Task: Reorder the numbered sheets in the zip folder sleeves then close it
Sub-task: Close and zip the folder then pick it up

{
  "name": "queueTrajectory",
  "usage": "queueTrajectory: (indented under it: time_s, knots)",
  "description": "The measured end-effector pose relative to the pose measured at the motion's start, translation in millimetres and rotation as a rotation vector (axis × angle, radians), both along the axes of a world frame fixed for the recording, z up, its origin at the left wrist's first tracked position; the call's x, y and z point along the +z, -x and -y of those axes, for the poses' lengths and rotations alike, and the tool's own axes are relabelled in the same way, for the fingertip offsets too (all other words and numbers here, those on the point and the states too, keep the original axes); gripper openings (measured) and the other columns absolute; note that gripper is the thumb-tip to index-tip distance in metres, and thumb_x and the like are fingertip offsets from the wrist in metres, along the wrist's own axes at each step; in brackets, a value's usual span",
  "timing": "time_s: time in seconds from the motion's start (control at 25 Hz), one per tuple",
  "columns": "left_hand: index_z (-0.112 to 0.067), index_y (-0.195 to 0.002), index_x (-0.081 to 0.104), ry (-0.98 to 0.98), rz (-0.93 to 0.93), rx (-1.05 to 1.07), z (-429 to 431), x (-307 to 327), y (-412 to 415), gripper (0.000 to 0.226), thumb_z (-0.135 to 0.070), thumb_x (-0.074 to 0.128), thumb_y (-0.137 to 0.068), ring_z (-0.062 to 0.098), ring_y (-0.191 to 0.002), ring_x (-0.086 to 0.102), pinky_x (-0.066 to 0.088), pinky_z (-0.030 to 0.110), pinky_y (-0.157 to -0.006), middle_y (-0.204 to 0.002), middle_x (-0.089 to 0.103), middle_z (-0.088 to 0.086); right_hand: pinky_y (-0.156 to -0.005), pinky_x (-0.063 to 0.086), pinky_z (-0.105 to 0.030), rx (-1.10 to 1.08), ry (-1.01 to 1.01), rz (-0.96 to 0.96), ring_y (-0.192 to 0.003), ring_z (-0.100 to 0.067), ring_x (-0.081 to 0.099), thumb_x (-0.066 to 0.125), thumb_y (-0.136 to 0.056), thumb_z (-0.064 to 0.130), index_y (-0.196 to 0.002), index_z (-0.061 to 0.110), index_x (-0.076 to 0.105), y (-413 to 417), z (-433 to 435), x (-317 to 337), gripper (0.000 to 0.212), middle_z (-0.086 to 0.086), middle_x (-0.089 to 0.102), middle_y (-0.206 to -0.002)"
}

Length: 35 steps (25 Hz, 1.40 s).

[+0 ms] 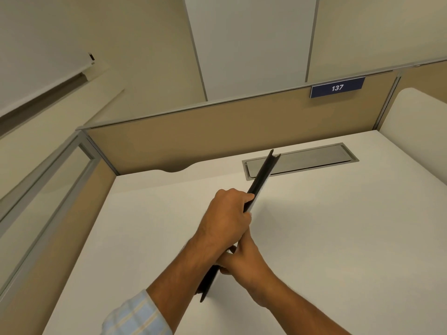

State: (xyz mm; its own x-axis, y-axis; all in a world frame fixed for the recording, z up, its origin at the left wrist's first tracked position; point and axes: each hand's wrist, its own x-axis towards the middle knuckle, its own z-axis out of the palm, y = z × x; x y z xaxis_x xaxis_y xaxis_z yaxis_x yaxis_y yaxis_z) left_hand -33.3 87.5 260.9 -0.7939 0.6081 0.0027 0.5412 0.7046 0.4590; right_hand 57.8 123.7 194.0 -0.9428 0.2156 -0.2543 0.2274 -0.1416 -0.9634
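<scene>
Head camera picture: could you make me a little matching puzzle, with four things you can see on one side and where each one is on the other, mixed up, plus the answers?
Things:
1. black zip folder
2. dark blue sign reading 137
3. grey metal hatch
4. pale blue checked sleeve

Places:
A. set flush in the white desk top
B. on the left forearm, at the bottom edge
C. gripped edge-on by the left hand and right hand
D. at the top edge of the tan partition

Pairs: 1-C, 2-D, 3-A, 4-B.
</scene>
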Motion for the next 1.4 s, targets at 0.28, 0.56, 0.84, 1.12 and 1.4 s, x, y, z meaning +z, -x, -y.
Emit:
queueTrajectory:
  time_s: [0.28,0.56,0.84,1.12,1.4]
  knots:
    - [-0.031,-0.136,0.068,-0.453,0.393,0.003,34,-48,32,0.037,-0.03,0.07,-0.099,0.007,-0.123,0.064,0.054,0.03,-0.105,-0.133,0.069,-0.012,-0.096,0.061,-0.038,-0.321,-0.016,-0.038,-0.118,-0.02,0.066,0.054,-0.103,0.004,-0.145,0.04,0.047,7,-23,-13,0.056,0.012,0.066,-0.129]
    - [-0.021,-0.138,0.057,-0.459,0.434,0.683,102,-143,56,0.04,-0.042,0.058,-0.104,0.027,-0.125,0.06,0.054,0.042,-0.1,-0.139,0.062,0.005,-0.066,0.064,-0.033,-0.318,0.045,0.048,-0.093,-0.013,0.076,0.051,-0.104,0.004,-0.13,0.036,0.062,10,-54,-29,0.042,0.012,0.078,-0.104]
    - [-0.009,-0.096,0.072,-0.582,0.731,0.797,113,-183,55,0.032,-0.036,0.059,-0.105,0.027,-0.086,0.075,0.065,0.045,-0.081,-0.092,0.078,0.009,-0.071,0.065,-0.038,-0.351,0.077,0.1,-0.095,-0.023,0.077,0.05,-0.103,0.001,-0.125,0.031,0.065,18,-73,-71,0.041,0.006,0.08,-0.105]
    - [-0.014,-0.096,0.069,-0.627,0.54,0.792,95,-214,82,0.015,-0.02,0.057,-0.102,0.022,-0.086,0.07,0.052,0.031,-0.07,-0.092,0.074,0.004,-0.075,0.062,-0.027,-0.247,-0.247,0.26,-0.098,-0.015,0.074,0.046,-0.104,0.003,-0.124,0.024,0.065,52,-96,-128,0.034,0.004,0.076,-0.113]
    - [-0.015,-0.118,0.062,-0.395,0.432,0.79,83,-253,122,0.022,-0.031,0.053,-0.106,0.028,-0.101,0.066,0.056,0.046,-0.094,-0.11,0.069,0.007,-0.094,0.056,-0.036,-0.144,-0.479,0.326,-0.106,-0.019,0.065,0.053,-0.101,0.01,-0.131,0.02,0.058,98,-111,-164,0.032,0.002,0.068,-0.121]
